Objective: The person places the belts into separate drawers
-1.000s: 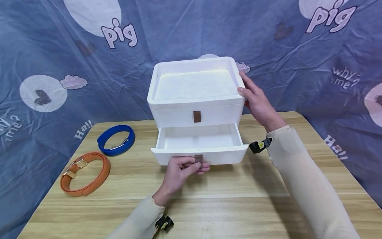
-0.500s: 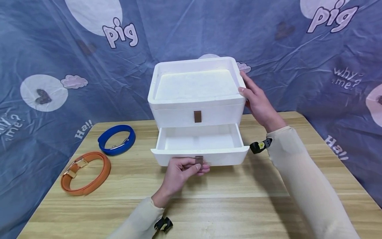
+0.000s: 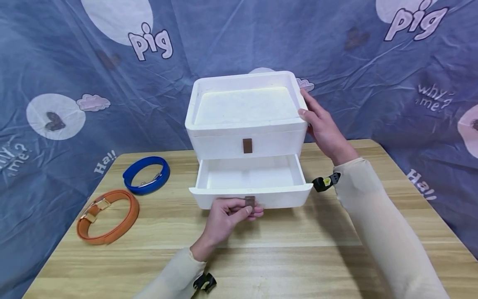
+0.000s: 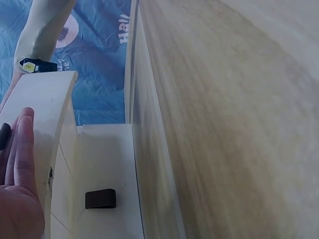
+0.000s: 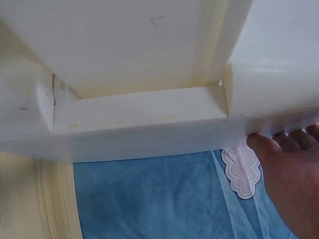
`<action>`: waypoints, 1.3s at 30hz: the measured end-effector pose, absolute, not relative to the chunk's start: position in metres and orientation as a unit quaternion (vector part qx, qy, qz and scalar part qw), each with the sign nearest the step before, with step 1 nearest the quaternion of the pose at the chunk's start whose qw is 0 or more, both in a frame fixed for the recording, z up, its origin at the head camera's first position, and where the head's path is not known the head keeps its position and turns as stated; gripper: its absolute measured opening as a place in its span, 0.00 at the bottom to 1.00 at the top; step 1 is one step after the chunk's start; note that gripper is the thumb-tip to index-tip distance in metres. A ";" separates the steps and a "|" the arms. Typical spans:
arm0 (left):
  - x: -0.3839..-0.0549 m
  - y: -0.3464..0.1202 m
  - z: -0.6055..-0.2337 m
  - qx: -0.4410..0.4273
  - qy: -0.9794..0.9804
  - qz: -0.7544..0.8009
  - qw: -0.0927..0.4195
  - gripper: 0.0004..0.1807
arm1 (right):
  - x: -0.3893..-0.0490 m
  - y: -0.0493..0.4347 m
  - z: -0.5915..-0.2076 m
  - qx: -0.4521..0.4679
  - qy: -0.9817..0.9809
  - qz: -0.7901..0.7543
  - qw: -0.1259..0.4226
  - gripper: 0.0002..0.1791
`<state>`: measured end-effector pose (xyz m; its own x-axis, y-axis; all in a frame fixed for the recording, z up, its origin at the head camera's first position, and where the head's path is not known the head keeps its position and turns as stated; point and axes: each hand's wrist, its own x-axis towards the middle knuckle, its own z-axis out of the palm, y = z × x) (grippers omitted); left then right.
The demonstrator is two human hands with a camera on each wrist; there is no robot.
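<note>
A white drawer unit [image 3: 216,143] stands at the table's back, its top a shallow tray. Below the upper drawer, another drawer [image 3: 246,172] is pulled out, with nothing inside it. My left hand [image 3: 220,218] pinches the brown tab [image 3: 249,202] on that drawer's front, thumb before it and fingers behind. In the left wrist view a further brown tab [image 4: 100,198] shows on a white front lower down. My right hand [image 3: 325,128] holds the unit's upper right edge, thumb on the rim and fingers along the side; the right wrist view shows its fingertips against the white wall.
A coiled blue belt [image 3: 143,190] lies left of the unit on the wooden table [image 3: 284,265]. Nearer to me, by the left edge, is a coiled orange-brown belt [image 3: 125,222] with a gold buckle. Blue printed cloth [image 3: 239,37] hangs behind the table.
The pulled-out drawer has come very slightly toward me, with my left hand on its tab. My right hand and the belts have stayed where they were.
</note>
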<state>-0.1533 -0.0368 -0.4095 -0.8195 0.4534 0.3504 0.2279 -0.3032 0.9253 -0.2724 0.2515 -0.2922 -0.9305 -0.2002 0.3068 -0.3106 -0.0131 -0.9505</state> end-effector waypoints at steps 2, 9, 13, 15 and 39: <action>-0.152 -0.037 -0.410 0.288 0.588 0.752 0.075 0.10 | -0.272 0.251 -0.293 0.184 -0.700 0.689 0.040 0.34; -0.152 -0.036 -0.409 0.290 0.586 0.753 0.073 0.10 | -0.273 0.252 -0.292 0.185 -0.703 0.685 0.044 0.34; -0.152 -0.036 -0.410 0.294 0.582 0.754 0.072 0.10 | -0.273 0.251 -0.291 0.185 -0.703 0.685 0.043 0.34; -0.152 -0.036 -0.411 0.297 0.581 0.755 0.071 0.10 | -0.272 0.251 -0.291 0.183 -0.704 0.685 0.043 0.34; -0.146 -0.034 -0.410 0.306 0.574 0.756 0.068 0.10 | -0.273 0.252 -0.292 0.185 -0.694 0.695 0.041 0.35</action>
